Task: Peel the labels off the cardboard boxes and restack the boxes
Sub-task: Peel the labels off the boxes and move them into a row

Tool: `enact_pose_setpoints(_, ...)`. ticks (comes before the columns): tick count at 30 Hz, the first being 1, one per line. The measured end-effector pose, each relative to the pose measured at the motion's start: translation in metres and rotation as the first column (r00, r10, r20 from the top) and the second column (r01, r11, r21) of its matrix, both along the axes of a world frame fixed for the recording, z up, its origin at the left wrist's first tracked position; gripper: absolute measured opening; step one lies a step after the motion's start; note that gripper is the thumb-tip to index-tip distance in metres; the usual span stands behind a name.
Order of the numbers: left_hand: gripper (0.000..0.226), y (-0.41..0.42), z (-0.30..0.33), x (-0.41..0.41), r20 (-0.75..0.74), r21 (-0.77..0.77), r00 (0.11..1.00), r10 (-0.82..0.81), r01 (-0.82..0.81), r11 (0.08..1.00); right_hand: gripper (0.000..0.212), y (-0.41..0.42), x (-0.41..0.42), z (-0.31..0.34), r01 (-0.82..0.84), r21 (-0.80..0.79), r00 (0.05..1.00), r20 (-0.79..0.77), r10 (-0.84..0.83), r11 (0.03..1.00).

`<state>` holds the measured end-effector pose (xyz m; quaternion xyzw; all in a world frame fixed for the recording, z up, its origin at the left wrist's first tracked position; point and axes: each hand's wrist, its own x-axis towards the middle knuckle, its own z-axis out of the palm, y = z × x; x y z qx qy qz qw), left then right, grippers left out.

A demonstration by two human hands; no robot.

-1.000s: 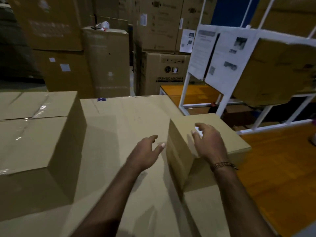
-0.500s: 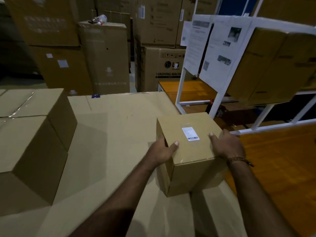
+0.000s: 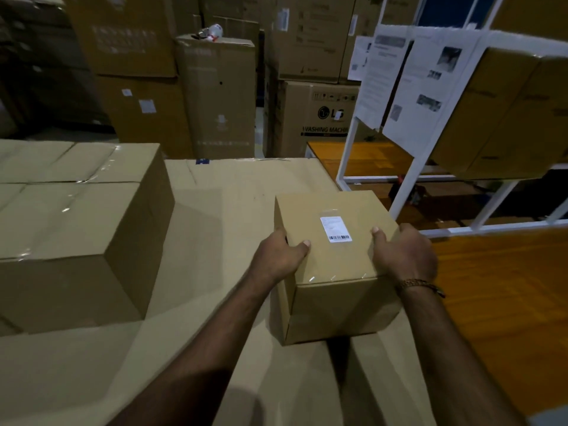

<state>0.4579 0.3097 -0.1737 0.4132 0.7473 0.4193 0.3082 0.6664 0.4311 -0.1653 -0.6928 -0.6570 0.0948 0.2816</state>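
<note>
Your left hand [image 3: 278, 256] and right hand [image 3: 402, 256] grip the small box [image 3: 335, 272] on opposite sides, thumbs curled over its top edge, other fingers hidden behind the sides. The box sits at 3 o'clock on the large flat carton [image 3: 221, 210]. Label [image 3: 335, 229] faces up between your thumbs. Taped boxes [image 3: 76, 216] at 9 o'clock.

Bare cardboard surface [image 3: 233, 204] lies open between the tall left box [image 3: 76, 229] and the small box [image 3: 335, 272]. A white rack [image 3: 405, 186] stands close off its right edge, perhaps overhanging it.
</note>
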Motion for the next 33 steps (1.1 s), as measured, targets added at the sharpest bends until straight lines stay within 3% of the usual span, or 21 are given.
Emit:
enact_pose_setpoints(11,0.069,-0.220,0.005,-0.062,0.054,0.091,0.984,0.172,-0.176,0.980,0.064,-0.217,-0.078,0.006,-0.004,0.045,1.000,0.022,0.003,0.999)
enact_pose_setpoints(21,0.056,-0.435,-0.011,-0.143,0.092,0.099,0.948,0.304,-0.312,0.945,0.055,-0.421,-0.161,-0.007,-0.162,-0.012,0.987,-0.016,0.162,0.987)
enact_pose_setpoints(26,0.039,-0.495,-0.010,-0.175,0.050,0.083,0.912,0.408,-0.411,0.908,0.048,-0.472,-0.202,-0.016,-0.291,-0.014,0.956,-0.036,0.291,0.957)
enact_pose_setpoints(33,0.038,-0.523,-0.010,-0.220,-0.008,0.063,0.880,0.475,-0.474,0.878,0.044,-0.490,-0.250,-0.024,-0.424,-0.015,0.905,-0.030,0.424,0.905)
